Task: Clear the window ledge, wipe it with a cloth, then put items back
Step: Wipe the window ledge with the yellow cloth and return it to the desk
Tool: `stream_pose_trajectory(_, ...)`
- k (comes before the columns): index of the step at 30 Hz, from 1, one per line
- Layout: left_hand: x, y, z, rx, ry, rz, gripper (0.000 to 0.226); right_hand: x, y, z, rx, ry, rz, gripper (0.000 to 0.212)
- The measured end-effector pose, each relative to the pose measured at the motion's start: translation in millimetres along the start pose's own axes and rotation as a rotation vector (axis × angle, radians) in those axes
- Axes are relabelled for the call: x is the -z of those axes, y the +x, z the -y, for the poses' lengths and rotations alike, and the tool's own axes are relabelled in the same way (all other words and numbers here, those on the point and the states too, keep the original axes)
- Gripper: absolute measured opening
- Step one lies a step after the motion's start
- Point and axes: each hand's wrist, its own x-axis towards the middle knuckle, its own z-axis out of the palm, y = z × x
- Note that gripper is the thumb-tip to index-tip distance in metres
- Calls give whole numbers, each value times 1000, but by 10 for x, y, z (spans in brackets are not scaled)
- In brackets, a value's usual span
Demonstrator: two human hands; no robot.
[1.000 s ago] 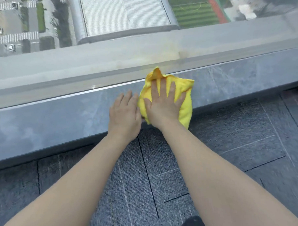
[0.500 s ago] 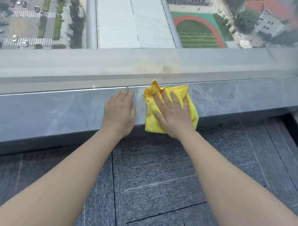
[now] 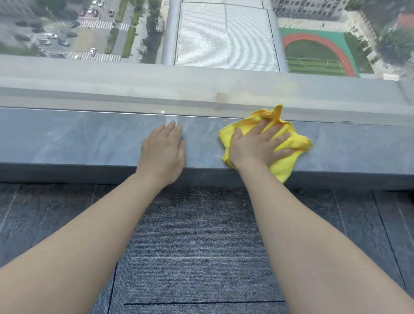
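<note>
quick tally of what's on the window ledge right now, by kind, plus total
Yellow cloth: 1, pressed flat by the right hand, one corner hanging over the front edge
Hands: 2, left hand flat on the bare ledge, right hand on the cloth
Other items: 0 in view
Total: 3

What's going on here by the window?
A person is wiping a grey stone window ledge. The right hand lies flat, fingers spread, pressing a crumpled yellow cloth onto the ledge, with one corner of the cloth hanging over the front edge. The left hand rests flat on the bare ledge beside it, apart from the cloth. No other items show on the ledge in this view, so the putting-back step is not yet done.
</note>
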Motion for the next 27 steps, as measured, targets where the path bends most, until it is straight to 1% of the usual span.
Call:
stream_pose_trajectory(2, 15, -45, 20, 30, 2, -19, 45, -51, -63, 115, 102, -25, 7, 67)
stream_pose_trajectory(3, 19, -74, 38, 44, 5, -25, 45, -94, -117, 167, 192, -45, 11, 66)
stream_pose_trajectory(6, 21, -167, 66, 71, 14, -40, 46, -204, -299, 170, 535, -124, -7, 62)
stream_pose_trajectory(9, 4, -204, 21, 88, 15, -50, 45, -201, -301, -12, 845, -190, -3, 54)
stream_pose_trajectory(11, -19, -204, -48, 90, 10, -50, 45, -171, -263, -205, 975, -182, -18, 52)
stream_pose_trajectory(12, -33, -202, -94, 82, 8, -48, 45, -156, -256, -295, 985, -171, -45, 50)
stream_pose_trajectory(13, -46, -202, -142, 69, 6, -44, 45, -118, -242, -383, 959, -167, -51, 48)
stream_pose_trajectory(14, -62, -204, -194, 51, 4, -41, 44, -95, -200, -489, 940, -157, -97, 47)
stream_pose_trajectory(15, -84, -204, -246, 34, 3, -37, 43, -60, -156, -600, 902, -161, -72, 49)
stream_pose_trajectory(16, -112, -204, -298, 18, 5, -31, 43, -41, -91, -727, 862, -147, -82, 50)
stream_pose_trajectory(18, -183, -187, -403, -10, 16, -5, 43, 78, 81, -988, 710, -129, -62, 49)
stream_pose_trajectory(21, -294, -125, -591, -45, 9, 32, 45, 277, 302, -1265, 466, -130, -83, 50)
stream_pose_trajectory(24, -348, -63, -747, -74, -6, 34, 45, 307, 429, -1233, 265, -106, -84, 57)
stream_pose_trajectory(27, -361, -37, -758, -69, -4, 26, 46, 292, 479, -981, 85, -41, -42, 65)
